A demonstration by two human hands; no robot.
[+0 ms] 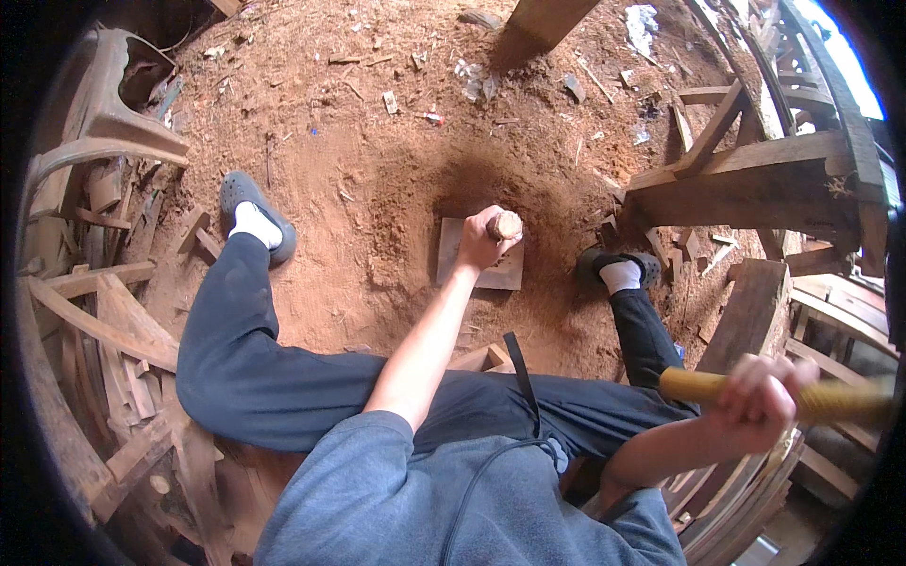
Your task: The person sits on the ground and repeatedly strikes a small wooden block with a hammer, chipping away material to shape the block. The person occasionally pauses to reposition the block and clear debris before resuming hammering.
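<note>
My left hand (479, 245) is wrapped round a short, round piece of wood (507, 224), perhaps a tool's handle. Its rough, pale end faces up, and its lower end is hidden under the fist. Beneath that hand a flat, squarish board (452, 269) lies in a dip in the sawdust. Out to the right, my right hand (758, 398) is raised and closed round a thick yellow rod (692, 384). The rod lies almost level, pointing inward, and motion smears its outer end and the fingers.
Reddish-brown sawdust (330, 236) with scraps of litter covers the ground between my feet. Curved wooden offcuts (109, 311) and a carved frame (104, 113) crowd the left. Heavy beams (746, 189) and stacked timber (746, 325) stand on the right. A post (543, 33) rises at the far side.
</note>
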